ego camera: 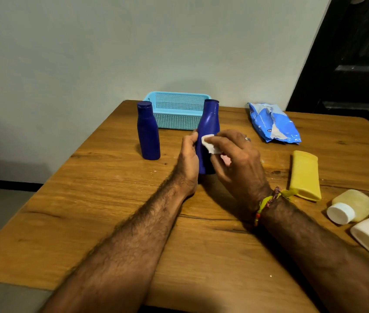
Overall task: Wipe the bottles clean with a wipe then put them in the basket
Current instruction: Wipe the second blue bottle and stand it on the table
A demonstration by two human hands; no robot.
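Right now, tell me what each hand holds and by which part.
The left hand grips the blue bottle by the lower part of its body. The right hand pinches a white wipe and presses it against the bottle's side.

two bottles [148, 132] [209, 123]: deep blue | wipe [209, 144]: white | basket [176, 109]: light blue, fine grid of holes | wipes pack [274, 123]: blue and white | flat bottle [305, 175]: yellow | capped bottle [355, 206]: pale yellow, white cap | table [111, 211]: brown wood grain | wrist thread [267, 204]: yellow-red
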